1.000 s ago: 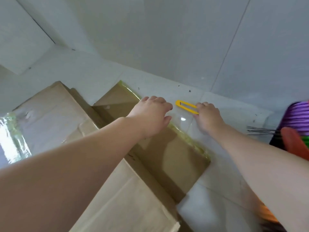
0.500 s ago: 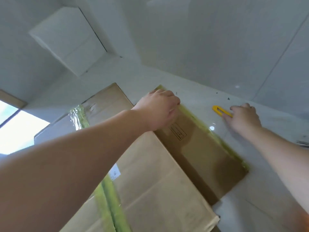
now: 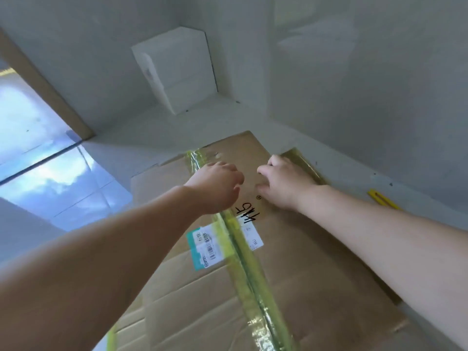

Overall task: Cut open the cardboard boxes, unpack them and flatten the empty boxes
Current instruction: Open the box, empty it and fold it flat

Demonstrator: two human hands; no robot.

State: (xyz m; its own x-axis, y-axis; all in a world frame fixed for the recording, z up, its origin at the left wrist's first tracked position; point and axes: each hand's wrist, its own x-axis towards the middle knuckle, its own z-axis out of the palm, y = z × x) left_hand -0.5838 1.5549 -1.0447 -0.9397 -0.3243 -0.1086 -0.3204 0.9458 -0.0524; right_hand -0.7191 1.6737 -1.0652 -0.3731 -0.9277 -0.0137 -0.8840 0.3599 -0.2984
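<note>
A flattened cardboard box (image 3: 291, 269) was seen lying on the pale floor (image 3: 342, 168), filling the near and middle ground. A strip of yellowish tape (image 3: 243, 252) was laid along its length from near to far. A shipping label (image 3: 206, 247) with a barcode was stuck just left of the tape, and black handwriting (image 3: 248, 211) was marked just right of it.

The left hand (image 3: 217, 186) was placed over the tape toward the far end of the box, fingers curled downward; whether anything was gripped could not be told. The right hand (image 3: 283, 181) was laid just beside it to the right, on the cardboard, fingers spread and loosely bent, nothing held. The two hands were near each other but apart.

A yellow cutter (image 3: 382, 198) was left on the floor to the right of the box, well apart from both hands. A white block (image 3: 177, 67) was noted against the far wall. Bright reflection was observed on the floor at the left.
</note>
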